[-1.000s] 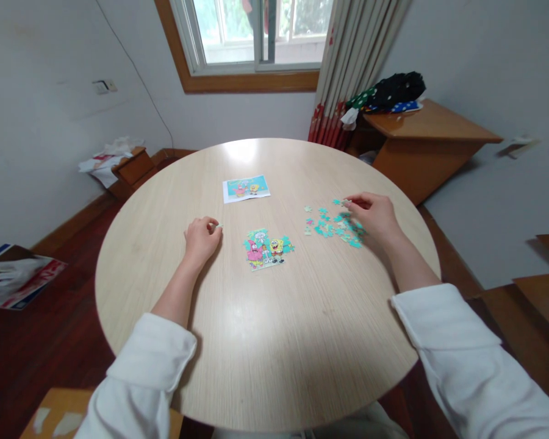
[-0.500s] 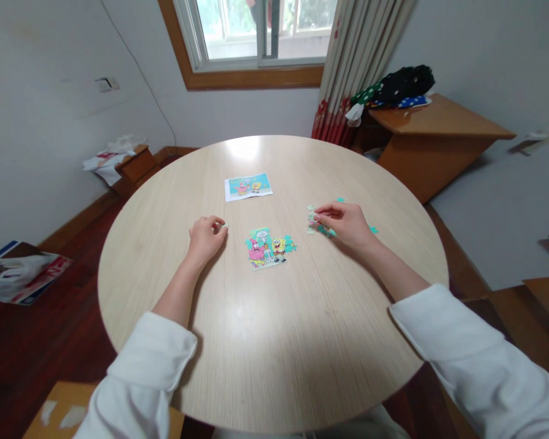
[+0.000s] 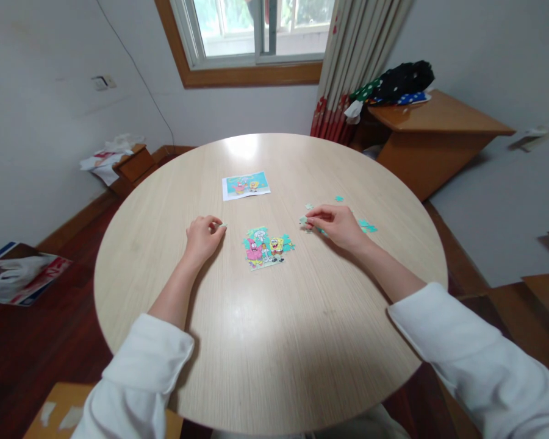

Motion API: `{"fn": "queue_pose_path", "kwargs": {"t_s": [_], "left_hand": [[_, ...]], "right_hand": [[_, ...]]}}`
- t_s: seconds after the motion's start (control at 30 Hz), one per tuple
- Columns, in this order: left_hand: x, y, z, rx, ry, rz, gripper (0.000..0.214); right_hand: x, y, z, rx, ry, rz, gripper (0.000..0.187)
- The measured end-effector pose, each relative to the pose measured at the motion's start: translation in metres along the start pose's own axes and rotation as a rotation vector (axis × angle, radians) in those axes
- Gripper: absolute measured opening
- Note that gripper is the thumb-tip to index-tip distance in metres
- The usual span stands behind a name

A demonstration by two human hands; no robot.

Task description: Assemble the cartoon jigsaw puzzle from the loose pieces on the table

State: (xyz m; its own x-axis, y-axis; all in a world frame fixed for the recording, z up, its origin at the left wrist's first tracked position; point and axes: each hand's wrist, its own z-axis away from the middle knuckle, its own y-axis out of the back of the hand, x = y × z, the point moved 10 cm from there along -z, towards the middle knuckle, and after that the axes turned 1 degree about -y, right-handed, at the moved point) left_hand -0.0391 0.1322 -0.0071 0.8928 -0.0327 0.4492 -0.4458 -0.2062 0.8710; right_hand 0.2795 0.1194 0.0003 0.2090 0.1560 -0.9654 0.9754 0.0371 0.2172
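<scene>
A partly built cartoon jigsaw point(image 3: 268, 247) lies at the middle of the round wooden table point(image 3: 265, 341). My left hand point(image 3: 203, 236) rests curled on the table left of it, thumb and fingers pinched on a small pale puzzle piece point(image 3: 222, 226). My right hand point(image 3: 336, 225) lies over the pile of loose teal pieces point(image 3: 366, 226) to the right of the jigsaw, fingertips pinched on a piece at the pile's left edge. A printed reference picture point(image 3: 246, 185) lies farther back.
A wooden side table point(image 3: 434, 137) with dark dotted fabric point(image 3: 393, 82) stands at the back right beside a curtain point(image 3: 354, 61). A small wooden box point(image 3: 135, 164) with papers sits by the left wall. A plastic bag point(image 3: 13, 277) lies on the floor at left.
My right hand moved left from the far side of the loose pieces toward the jigsaw, pinching a piece. My left hand stayed put. The view shifted slightly.
</scene>
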Motion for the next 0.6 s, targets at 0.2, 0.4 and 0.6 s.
{"fn": "queue_pose_path", "kwargs": {"t_s": [0.2, 0.4, 0.6], "left_hand": [[-0.0001, -0.0006, 0.0005, 0.000, -0.005, -0.013, 0.018], [-0.0006, -0.0005, 0.0003, 0.015, -0.004, -0.008, 0.017], [0.0011, -0.0014, 0.0002, 0.005, -0.016, -0.004, 0.017]], "right_hand": [[0.0004, -0.0001, -0.0007, 0.002, 0.031, 0.022, 0.037], [0.0024, -0.0005, -0.0018, -0.014, 0.064, 0.061, 0.031], [0.0031, 0.0004, -0.0031, -0.022, 0.096, 0.159, 0.026]]}}
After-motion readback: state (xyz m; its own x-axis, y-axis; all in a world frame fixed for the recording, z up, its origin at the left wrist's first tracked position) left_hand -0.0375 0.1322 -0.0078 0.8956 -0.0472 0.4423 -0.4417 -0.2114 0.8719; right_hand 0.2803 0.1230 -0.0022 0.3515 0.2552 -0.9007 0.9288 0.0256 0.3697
